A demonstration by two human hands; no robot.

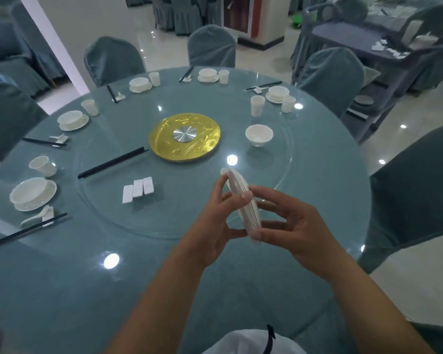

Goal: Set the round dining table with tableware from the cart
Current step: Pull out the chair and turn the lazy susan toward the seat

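A small stack of white plates (243, 200) is being held on edge between the left hand (212, 226) and right hand (292, 226), above the near desk (113, 290).

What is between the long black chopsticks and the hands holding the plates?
Three white chopstick rests sit side by side there on the glass turntable, seen in the head view.
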